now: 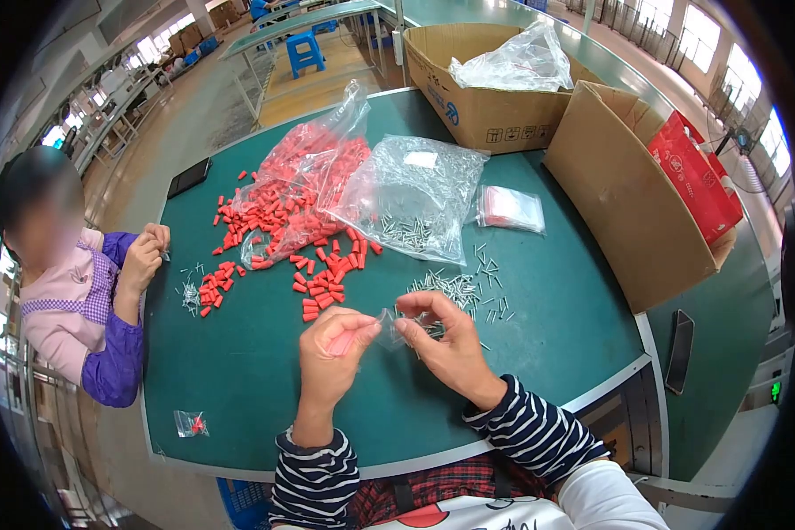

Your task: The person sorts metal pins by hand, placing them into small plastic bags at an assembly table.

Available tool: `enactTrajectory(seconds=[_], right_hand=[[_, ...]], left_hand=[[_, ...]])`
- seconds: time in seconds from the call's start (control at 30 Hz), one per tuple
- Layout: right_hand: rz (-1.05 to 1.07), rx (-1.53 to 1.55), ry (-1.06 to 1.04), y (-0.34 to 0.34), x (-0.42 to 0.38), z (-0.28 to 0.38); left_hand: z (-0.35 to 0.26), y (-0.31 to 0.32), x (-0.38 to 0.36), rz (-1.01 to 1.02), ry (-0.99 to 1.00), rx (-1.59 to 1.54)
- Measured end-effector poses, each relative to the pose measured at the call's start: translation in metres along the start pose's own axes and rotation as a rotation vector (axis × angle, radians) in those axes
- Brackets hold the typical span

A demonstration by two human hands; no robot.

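Observation:
Between my hands is a small clear plastic bag point(388, 330), pinched from both sides. My left hand point(331, 362) grips its left edge between thumb and fingers, and something pinkish shows in the palm. At the bag's right edge, my right hand point(455, 349) closes thumb against forefinger. Just beyond my left hand lie loose red plastic caps point(322, 281). A heap of silver screws point(455, 290) spreads beyond my right hand, partly hidden by it.
Behind are a bag of red caps point(314, 168), a clear bag of screws point(415, 190) and a stack of small bags point(512, 209). Cardboard boxes point(495, 119) border the far right. A filled small bag point(191, 424) lies front left. A co-worker point(79, 283) sits left.

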State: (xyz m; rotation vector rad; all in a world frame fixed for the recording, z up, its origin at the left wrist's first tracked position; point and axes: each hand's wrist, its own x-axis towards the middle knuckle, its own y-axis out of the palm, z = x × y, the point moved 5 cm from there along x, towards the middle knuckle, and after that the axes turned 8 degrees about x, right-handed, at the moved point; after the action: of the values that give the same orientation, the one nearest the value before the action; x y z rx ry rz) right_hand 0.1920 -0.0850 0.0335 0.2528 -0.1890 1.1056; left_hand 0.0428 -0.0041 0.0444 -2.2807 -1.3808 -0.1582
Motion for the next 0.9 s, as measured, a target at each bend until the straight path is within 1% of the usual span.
enactTrajectory(seconds=[0.07,0.3,0.4,0.5,0.57,0.67,0.77,0.8,0.9], right_hand=[[0.039,-0.151,-0.115,-0.007,0.002,0.005],[0.101,-0.110,-0.118,-0.002,0.001,0.008],[0.124,-0.086,-0.082,-0.003,0.001,0.007],[0.124,-0.086,-0.084,-0.005,0.001,0.003],[0.107,-0.119,-0.086,-0.006,0.002,0.002],[0.119,-0.309,-0.285,-0.006,0.003,0.009],[0.163,-0.457,-0.418,0.000,-0.001,0.021],[0.173,-0.481,-0.434,0.002,-0.002,0.021],[0.199,-0.540,-0.475,0.004,-0.003,0.023]], left_hand=[[-0.004,0.000,0.000,-0.031,0.038,0.037],[-0.005,0.005,-0.002,-0.058,0.108,0.096],[-0.010,0.008,-0.002,-0.046,0.207,0.166],[-0.012,0.011,-0.003,-0.005,0.208,0.234],[-0.010,0.013,-0.002,0.055,0.133,0.193],[-0.005,0.012,-0.001,0.101,0.066,0.166],[0.000,0.011,-0.002,0.124,0.029,0.160],[0.001,0.011,-0.003,0.132,0.018,0.158],[0.004,0.011,-0.004,0.127,-0.099,0.083]])
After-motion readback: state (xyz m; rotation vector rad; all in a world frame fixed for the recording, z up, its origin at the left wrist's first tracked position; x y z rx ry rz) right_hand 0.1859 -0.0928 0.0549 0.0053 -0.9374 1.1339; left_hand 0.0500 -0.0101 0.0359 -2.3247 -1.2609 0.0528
